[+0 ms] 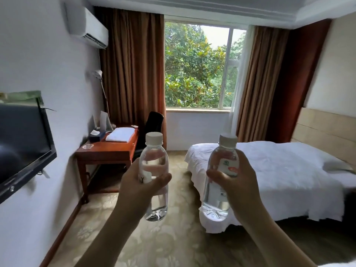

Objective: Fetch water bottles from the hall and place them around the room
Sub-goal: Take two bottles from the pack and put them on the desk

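Note:
I hold two clear water bottles with white caps upright in front of me. My left hand (138, 182) grips the left bottle (153, 157) around its middle; the thumb crosses its front. My right hand (238, 180) grips the right bottle (221, 162), which leans slightly and shows a white and red label. Both bottles are full and capped. They hover above the carpet between the desk and the bed.
A red-brown wooden desk (104, 149) stands at the left wall with folded white towels (121, 134), a tissue box (97, 136) and a glass ashtray (88, 146). A black chair (153, 124) sits beside it. A white bed (279, 170) fills the right. A wall television (23, 143) juts out at left.

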The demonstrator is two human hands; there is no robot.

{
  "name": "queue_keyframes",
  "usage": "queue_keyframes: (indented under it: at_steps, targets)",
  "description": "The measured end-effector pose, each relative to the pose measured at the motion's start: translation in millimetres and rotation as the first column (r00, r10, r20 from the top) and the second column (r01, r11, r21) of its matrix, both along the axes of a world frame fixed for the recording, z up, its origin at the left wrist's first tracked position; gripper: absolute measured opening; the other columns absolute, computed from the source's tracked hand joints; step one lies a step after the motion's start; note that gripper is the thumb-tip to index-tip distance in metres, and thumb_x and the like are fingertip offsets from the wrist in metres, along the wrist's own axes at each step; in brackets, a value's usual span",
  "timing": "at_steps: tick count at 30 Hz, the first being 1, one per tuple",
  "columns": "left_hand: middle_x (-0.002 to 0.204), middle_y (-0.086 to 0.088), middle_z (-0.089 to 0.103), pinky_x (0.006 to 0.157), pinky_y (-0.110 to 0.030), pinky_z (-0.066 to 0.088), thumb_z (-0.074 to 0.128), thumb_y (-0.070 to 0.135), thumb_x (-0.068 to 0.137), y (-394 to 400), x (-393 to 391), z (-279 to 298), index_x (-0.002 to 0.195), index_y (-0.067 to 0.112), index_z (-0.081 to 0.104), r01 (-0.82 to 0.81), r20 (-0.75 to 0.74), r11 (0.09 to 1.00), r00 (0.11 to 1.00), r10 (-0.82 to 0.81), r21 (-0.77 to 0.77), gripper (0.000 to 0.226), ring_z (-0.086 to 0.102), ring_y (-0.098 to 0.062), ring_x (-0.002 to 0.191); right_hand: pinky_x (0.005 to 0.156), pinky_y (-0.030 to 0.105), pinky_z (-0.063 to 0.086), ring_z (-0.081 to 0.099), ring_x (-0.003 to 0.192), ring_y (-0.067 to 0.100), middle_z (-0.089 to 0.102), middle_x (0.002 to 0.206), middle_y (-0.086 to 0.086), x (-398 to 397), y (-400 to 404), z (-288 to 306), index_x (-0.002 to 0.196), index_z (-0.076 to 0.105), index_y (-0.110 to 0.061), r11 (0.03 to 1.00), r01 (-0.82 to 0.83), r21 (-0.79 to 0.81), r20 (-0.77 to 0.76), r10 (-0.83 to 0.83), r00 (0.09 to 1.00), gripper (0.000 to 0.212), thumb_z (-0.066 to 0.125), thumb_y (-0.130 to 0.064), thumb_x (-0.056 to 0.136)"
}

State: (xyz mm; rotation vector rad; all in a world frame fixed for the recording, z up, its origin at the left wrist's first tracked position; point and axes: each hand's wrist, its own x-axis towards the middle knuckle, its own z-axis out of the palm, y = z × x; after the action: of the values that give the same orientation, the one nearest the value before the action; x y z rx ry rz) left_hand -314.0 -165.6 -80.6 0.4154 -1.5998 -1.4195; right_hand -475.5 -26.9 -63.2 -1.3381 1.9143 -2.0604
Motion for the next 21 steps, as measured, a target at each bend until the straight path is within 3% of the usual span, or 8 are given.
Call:
queue_keyframes:
  at_steps: [6, 12, 17, 21]
  targets:
    - [0.091, 0.007, 0.073, 0.063, -0.025, 0.058, 0.077, 0.022, 0.063, -79.9, -120.0, -16.5, 0.092, 0.047, 0.070, -0.052, 0.018, 0.998, 0.998, 0.053, -0.018, 0.040, 0.072, -0.008, 0.084, 0.064, 0.006, 0.049, 0.066, 0.083, -0.003, 0.068, 0.089, -0.025, -134.4, -84.2, -18.7, 0.099, 0.057, -0.032, 0.998, -0.030, -0.064, -0.004, 0.029, 1.000, 0.041, 0.077, -0.025, 0.064]
    - [0.084, 0.008, 0.072, 0.071, -0.037, 0.060, 0.076, 0.021, 0.064, -165.3, -220.1, -12.7, 0.094, 0.043, 0.070, -0.177, 0.033, 0.984, 0.984, 0.178, -0.022, 0.038, 0.071, -0.010, 0.081, 0.064, 0.009, 0.052, 0.067, 0.085, 0.001, 0.068, 0.090, -0.025, -259.9, -187.6, -10.4, 0.101, 0.055, -0.037, 0.988, -0.137, -0.067, 0.012, 0.138, 0.990, 0.042, 0.076, -0.032, 0.065]
    - [0.084, 0.002, 0.070, 0.064, -0.031, 0.059, 0.077, 0.022, 0.063, -238.7, -267.6, -7.0, 0.099, 0.039, 0.067, -0.288, 0.022, 0.955, 0.957, 0.290, -0.076, 0.041, 0.070, -0.015, 0.079, 0.062, 0.005, 0.048, 0.066, 0.083, -0.007, 0.066, 0.085, -0.034, -319.4, -287.4, -11.9, 0.098, 0.053, -0.035, 0.973, -0.225, -0.049, -0.024, 0.224, 0.974, 0.047, 0.080, -0.004, 0.074]
    - [0.086, 0.003, 0.070, 0.067, -0.034, 0.061, 0.077, 0.034, 0.058, -313.6, -296.6, -13.1, 0.094, 0.048, 0.066, -0.343, 0.021, 0.936, 0.938, 0.346, -0.077, 0.040, 0.071, -0.015, 0.081, 0.060, 0.004, 0.048, 0.066, 0.078, -0.009, 0.067, 0.082, -0.033, -349.5, -373.8, -21.1, 0.095, 0.053, -0.030, 0.956, -0.293, -0.022, -0.046, 0.292, 0.955, 0.048, 0.078, 0.005, 0.072]
